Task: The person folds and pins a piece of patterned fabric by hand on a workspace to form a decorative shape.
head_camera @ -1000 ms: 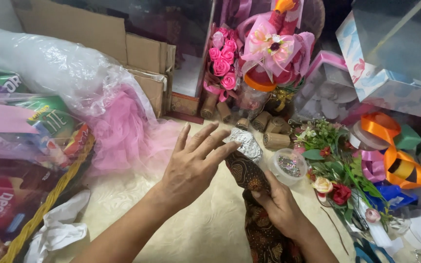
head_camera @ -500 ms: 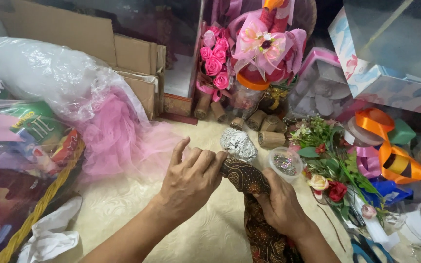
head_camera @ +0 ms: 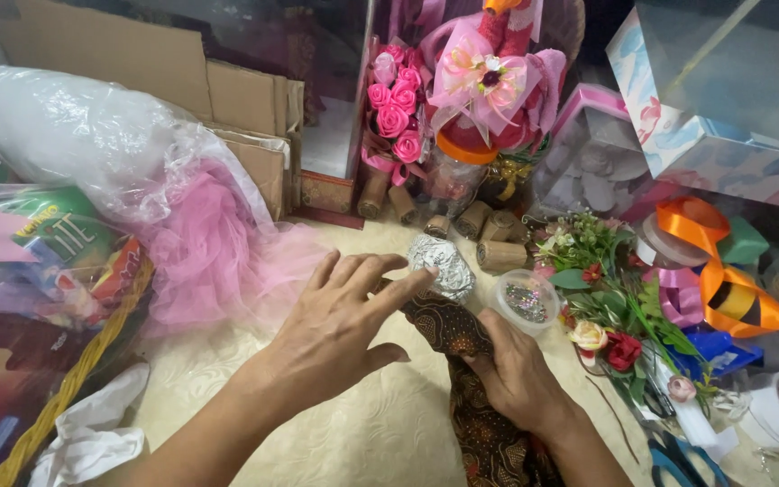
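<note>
The batik cloth (head_camera: 462, 361) lies as a long strip on the cream table (head_camera: 353, 433), its long axis running from the near edge up and slightly left to a crumpled foil ball (head_camera: 442, 263) at its far end. The right hand (head_camera: 520, 379) is nearer, fingers closed around the strip's middle from the right (thumb on top), while the left hand (head_camera: 340, 329) is spread open, fingertips touching the cloth just below the foil. A small glitter cup (head_camera: 525, 299) stands just right of the foil.

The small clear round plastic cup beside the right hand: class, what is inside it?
Inside the small clear round plastic cup, tiny multicoloured glittery bits cover the bottom. Whatever lies beneath them is hidden.
</note>
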